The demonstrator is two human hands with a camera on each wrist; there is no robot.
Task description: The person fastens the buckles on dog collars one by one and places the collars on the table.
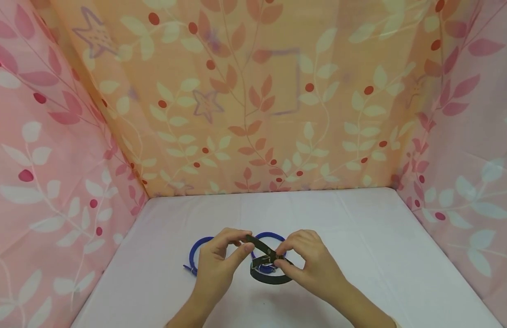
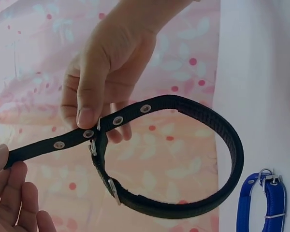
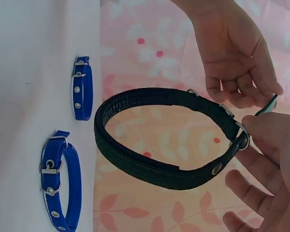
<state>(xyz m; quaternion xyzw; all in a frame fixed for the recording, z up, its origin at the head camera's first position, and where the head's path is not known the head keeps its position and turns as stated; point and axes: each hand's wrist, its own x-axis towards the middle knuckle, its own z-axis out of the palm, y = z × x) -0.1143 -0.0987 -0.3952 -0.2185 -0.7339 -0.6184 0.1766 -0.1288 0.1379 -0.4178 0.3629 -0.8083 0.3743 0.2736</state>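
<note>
Both hands hold a dark green pet collar (image 1: 274, 279) in the air above the white table. It hangs as a loop, with its strap passed through the metal buckle (image 3: 242, 136) and the eyelet end sticking out. My left hand (image 1: 216, 262) pinches the tip of that free end between thumb and fingers. At the buckle, my right hand (image 1: 315, 259) pinches the strap between thumb and fingertips. The left wrist view shows several metal eyelets (image 2: 118, 121) along the strap. In the head view, the right fingertips partly hide the buckle.
Two blue collars, each fastened in a loop, lie on the white table (image 1: 339, 218): one blue collar (image 1: 193, 253) partly behind my left hand, another blue collar (image 1: 270, 235) behind the dark one. Leaf-patterned cloth (image 1: 245, 136) encloses the back and sides.
</note>
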